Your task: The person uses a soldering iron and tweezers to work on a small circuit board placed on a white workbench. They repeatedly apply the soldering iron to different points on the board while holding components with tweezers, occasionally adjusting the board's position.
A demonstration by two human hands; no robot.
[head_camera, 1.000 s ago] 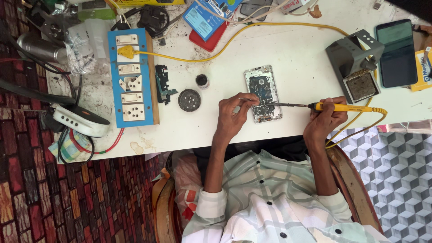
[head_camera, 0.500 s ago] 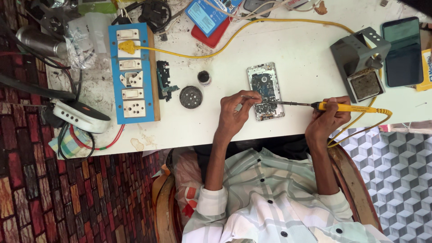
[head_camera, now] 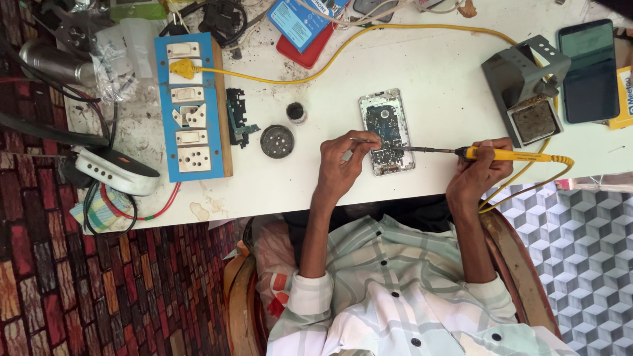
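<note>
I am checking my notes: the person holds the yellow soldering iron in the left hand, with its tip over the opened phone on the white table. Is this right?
Not quite. The head view shows the yellow soldering iron in the right hand, not the left. The left hand holds a thin tool at the opened phone. The rest is right: the tip is over the phone, on the white table.

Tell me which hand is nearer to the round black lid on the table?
Left. The left hand is just to the right of the round black lid, apart from it. The right hand, holding the yellow soldering iron, is much farther right, beyond the opened phone.
</note>
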